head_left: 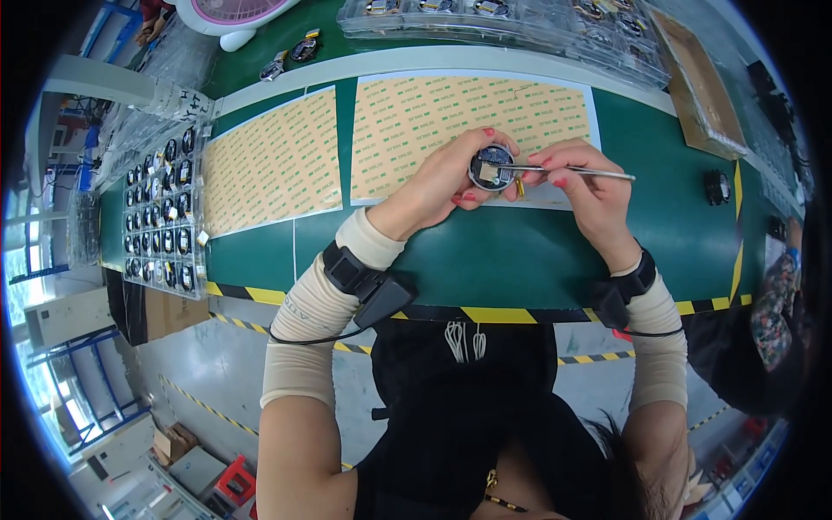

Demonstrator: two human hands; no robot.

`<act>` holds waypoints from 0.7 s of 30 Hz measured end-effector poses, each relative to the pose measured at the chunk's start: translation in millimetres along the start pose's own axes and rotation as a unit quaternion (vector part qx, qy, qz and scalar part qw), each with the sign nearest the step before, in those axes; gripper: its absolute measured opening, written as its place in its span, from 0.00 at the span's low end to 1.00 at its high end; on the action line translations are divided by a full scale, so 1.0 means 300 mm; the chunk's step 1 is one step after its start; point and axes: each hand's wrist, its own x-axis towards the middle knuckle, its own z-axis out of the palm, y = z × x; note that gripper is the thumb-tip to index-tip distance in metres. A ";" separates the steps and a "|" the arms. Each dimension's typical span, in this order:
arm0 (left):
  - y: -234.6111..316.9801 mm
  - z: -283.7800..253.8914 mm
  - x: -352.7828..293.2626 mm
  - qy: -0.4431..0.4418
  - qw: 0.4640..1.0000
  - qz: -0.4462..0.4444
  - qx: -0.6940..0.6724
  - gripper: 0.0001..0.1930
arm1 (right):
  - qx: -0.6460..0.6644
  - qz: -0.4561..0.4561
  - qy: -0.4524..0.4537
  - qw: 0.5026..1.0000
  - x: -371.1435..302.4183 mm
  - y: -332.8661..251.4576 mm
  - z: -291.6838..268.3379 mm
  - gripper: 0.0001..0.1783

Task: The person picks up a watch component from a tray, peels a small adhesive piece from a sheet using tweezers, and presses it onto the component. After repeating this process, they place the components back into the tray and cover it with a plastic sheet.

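Note:
My left hand (pixel 445 178) is closed around a small round electronic module (pixel 490 167), dark with a pale square patch on its face. A short yellowish tab (pixel 520 187) sticks out at its lower right. In my right hand (pixel 589 184) is a thin metal tool like tweezers (pixel 585 171), pinched between thumb and fingers. Its left end reaches the face of the module, and its other end points right. Both hands are over the lower part of a tan adhesive sheet (pixel 416 130) printed with small green marks.
A second tan sheet (pixel 277 160) lies left of the first on the green table (pixel 416 260). At far left, a clear tray (pixel 201 251) holds several round modules. One dark module (pixel 717 187) lies at right. Clear trays (pixel 555 35) and a cardboard box (pixel 693 87) stand behind.

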 end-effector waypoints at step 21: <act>0.004 -0.024 0.012 0.004 0.997 0.014 -0.073 0.19 | 0.058 0.019 0.210 0.976 0.028 -0.006 -0.039 0.10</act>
